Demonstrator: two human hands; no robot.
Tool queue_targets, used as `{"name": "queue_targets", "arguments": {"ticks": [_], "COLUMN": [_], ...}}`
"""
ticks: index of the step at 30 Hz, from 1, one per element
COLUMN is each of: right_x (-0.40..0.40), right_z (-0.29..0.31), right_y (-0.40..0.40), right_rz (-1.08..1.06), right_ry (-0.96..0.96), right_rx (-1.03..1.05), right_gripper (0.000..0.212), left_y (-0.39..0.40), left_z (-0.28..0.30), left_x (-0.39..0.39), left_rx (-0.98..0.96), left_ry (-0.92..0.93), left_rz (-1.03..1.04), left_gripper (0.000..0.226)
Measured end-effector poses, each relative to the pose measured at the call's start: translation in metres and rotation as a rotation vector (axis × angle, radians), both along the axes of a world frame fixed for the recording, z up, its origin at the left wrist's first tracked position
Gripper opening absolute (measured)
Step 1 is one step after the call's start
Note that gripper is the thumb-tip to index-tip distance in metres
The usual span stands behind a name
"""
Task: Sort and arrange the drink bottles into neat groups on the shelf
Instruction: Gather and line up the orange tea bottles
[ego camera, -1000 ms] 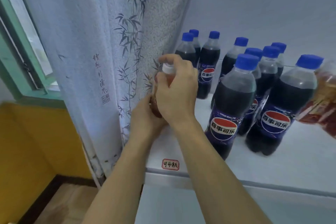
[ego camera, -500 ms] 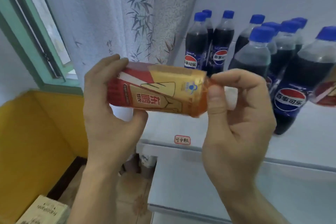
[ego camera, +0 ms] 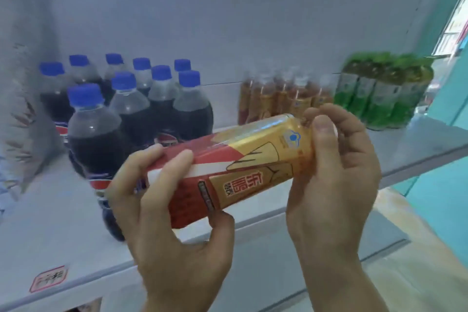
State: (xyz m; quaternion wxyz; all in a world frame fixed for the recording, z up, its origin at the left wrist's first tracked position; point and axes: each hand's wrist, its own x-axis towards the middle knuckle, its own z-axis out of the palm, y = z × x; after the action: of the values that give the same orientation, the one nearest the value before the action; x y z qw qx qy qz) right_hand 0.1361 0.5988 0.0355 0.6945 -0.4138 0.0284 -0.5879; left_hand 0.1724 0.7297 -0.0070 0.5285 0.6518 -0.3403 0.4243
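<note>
I hold a red-and-gold drink bottle (ego camera: 243,164) on its side in front of the white shelf (ego camera: 50,223). My left hand (ego camera: 174,230) grips its red base end, fingers over the top and thumb underneath. My right hand (ego camera: 334,185) is curled round its cap end, which is hidden by the fingers. On the shelf stand several dark cola bottles with blue caps (ego camera: 126,106) at the left, a row of matching red-and-gold bottles (ego camera: 278,99) in the middle, and green-labelled bottles (ego camera: 382,91) at the right.
A patterned curtain (ego camera: 22,83) hangs at the shelf's left end. A small red-framed label (ego camera: 48,278) is stuck on the shelf's front edge. A teal wall (ego camera: 443,197) lies to the right, with a lower shelf (ego camera: 329,240) beneath.
The view has swung right, away from the curtain and window, bringing the red-and-gold row and green bottles into sight. The held bottle stays on its side in both hands, now tilted up to the right.
</note>
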Motion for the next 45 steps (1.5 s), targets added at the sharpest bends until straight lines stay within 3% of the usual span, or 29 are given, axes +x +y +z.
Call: {"name": "queue_targets", "arguments": {"ticks": [2,5,7,11,20,27,31,36,42,45], "right_x": [-0.003,0.017,0.039,0.082,0.159,0.172,0.15,0.118,0.076,0.068], "right_z": [0.014,0.034,0.047,0.051,0.059,0.042,0.034,0.031,-0.013,-0.021], "right_y": [-0.043,-0.101,-0.138,-0.204,-0.247,-0.254,-0.278,-0.342,-0.324,-0.288], "right_rz": [-0.105,-0.185,-0.17,-0.045,0.114,0.051,-0.104,-0.296,-0.006,0.197], "right_ry": [0.039,0.133,0.217,0.319,0.446,0.532,0.344,0.247,0.348,0.345], "right_rx": [-0.124,-0.468,-0.71,-1.023,-1.524,-1.795,-1.677,-1.166,-0.798,-0.772], "right_gripper": [0.007,0.013,0.019,0.013,0.009,0.016,0.033,0.025,0.028,0.031], "left_y": [-0.037,-0.104,-0.138,-0.192,-0.229,-0.24,-0.237,-0.237,-0.208,-0.196], "left_z": [-0.014,-0.017,-0.015,-0.021,-0.012,-0.033,-0.035,-0.032,-0.018,-0.011], "left_x": [0.007,0.018,0.034,0.08,0.131,0.137,0.14,0.142,0.138,0.124], "left_rx": [-0.024,-0.06,-0.049,0.083,0.388,0.472,0.461,0.476,0.783,0.824], "left_ry": [0.057,0.38,0.591,0.75,0.83,0.85,0.882,0.931,0.972,0.965], "left_rz": [-0.02,-0.182,-0.259,-0.274,0.042,0.106,0.079,0.003,-0.012,0.019], "left_gripper": [0.079,0.083,0.083,0.084,0.071,0.078,0.085,0.097,0.138,0.11]}}
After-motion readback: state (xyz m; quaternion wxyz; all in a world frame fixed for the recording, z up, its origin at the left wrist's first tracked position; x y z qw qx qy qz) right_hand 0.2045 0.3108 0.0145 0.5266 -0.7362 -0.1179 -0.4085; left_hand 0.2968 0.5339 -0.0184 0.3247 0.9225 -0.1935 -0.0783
